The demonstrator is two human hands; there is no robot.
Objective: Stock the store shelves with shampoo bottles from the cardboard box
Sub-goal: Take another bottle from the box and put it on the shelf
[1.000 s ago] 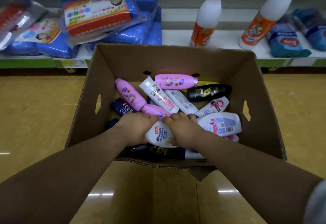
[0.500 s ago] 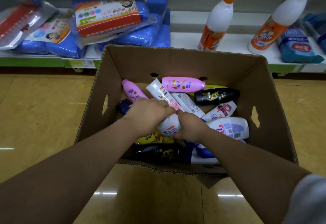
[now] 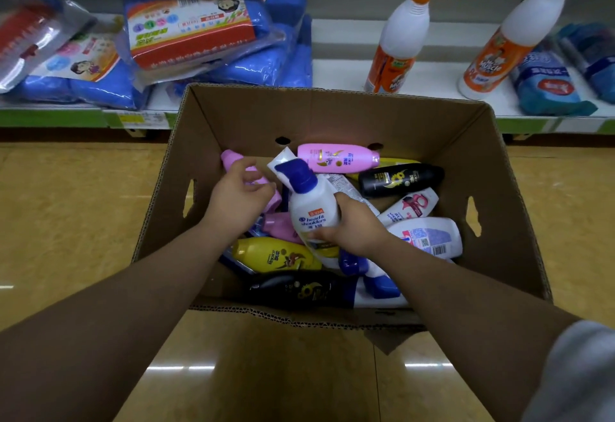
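Observation:
An open cardboard box [image 3: 519,188] stands on the floor with several shampoo bottles lying inside. My right hand [image 3: 352,225] grips a white bottle with a blue cap [image 3: 309,208], held upright above the pile. My left hand [image 3: 239,195] hovers just left of that bottle, fingers loosely curled and holding nothing. Below it lie a pink bottle [image 3: 229,158] and a yellow bottle [image 3: 276,257]. Another pink bottle [image 3: 336,157] and a black bottle [image 3: 399,178] lie at the box's far side. A white bottle [image 3: 429,237] lies to the right.
A low white shelf [image 3: 336,72] runs behind the box. On it stand two white cleaner bottles with orange caps [image 3: 402,35] [image 3: 519,32], blue packaged cloths [image 3: 193,25] at the left and blue packs [image 3: 545,79] at the right. Tan glossy floor [image 3: 66,222] surrounds the box.
The white bottle with the blue cap has been lifted upright out of the pile. My left hand let go of it and moved left; my right hand still holds it.

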